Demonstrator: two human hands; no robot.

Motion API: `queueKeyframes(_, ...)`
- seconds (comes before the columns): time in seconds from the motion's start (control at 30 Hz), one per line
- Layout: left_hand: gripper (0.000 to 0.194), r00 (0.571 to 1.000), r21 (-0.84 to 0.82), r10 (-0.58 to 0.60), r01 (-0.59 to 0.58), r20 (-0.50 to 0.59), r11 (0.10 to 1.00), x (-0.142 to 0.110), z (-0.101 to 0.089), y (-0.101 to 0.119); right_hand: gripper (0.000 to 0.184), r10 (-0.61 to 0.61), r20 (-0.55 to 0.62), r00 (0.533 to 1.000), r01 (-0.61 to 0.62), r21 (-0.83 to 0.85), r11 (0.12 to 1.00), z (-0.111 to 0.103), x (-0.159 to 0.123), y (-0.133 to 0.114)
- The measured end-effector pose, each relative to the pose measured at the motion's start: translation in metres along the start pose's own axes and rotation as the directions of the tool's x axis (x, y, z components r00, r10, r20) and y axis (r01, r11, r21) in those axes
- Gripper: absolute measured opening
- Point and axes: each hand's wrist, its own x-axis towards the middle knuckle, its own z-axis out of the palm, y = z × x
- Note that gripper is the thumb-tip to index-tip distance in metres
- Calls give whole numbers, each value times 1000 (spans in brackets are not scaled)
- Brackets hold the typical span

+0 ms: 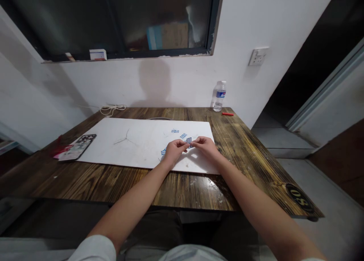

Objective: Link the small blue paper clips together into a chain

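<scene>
Both hands meet over the right part of a white board (142,139) lying on the table. My left hand (174,151) pinches with thumb and fingertips at the near left end of a small blue-and-dark ladder-shaped piece (189,140). My right hand (207,147) pinches the same piece from its right side. Similar blue pieces lie on the board: one (175,131) farther back, one (183,136) just beyond the hands, and one (163,152) left of my left hand, partly hidden by it. The fingertips cover part of the held piece.
Thin dark wires (126,138) lie on the board's left half. A phone in a patterned case (81,147) rests at its left edge. A white cord (110,109), a water bottle (220,96) and a red stick (228,114) are at the back of the wooden table (113,177).
</scene>
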Motion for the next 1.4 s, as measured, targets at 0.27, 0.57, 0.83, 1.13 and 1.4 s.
queueKeyframes(0.27, 31, 999, 24, 34, -33, -28, 999, 1, 0, -2, 34, -30, 24, 999, 30, -32, 999, -4, 2, -4)
queueKeyframes(0.57, 30, 994, -2, 26, -27, -110, 1000, 8, -4, -11, 28, -320, -158, 934, 166, -602, 781, -40, 18, 9)
queueKeyframes(0.83, 31, 992, -17, 11, -13, -125, 1000, 7, -4, -11, 47, -220, 258, 941, 315, -905, 286, -36, 19, 14)
queueKeyframes(1.13, 32, 991, -23, -6, 3, -134, 1000, 7, -4, -10, 47, -69, 358, 931, 364, -902, 232, -35, 17, 7)
queueKeyframes(1.4, 30, 993, -45, -10, 4, -120, 999, 7, -4, -10, 24, -8, 390, 921, 388, -914, 118, -34, 9, -16)
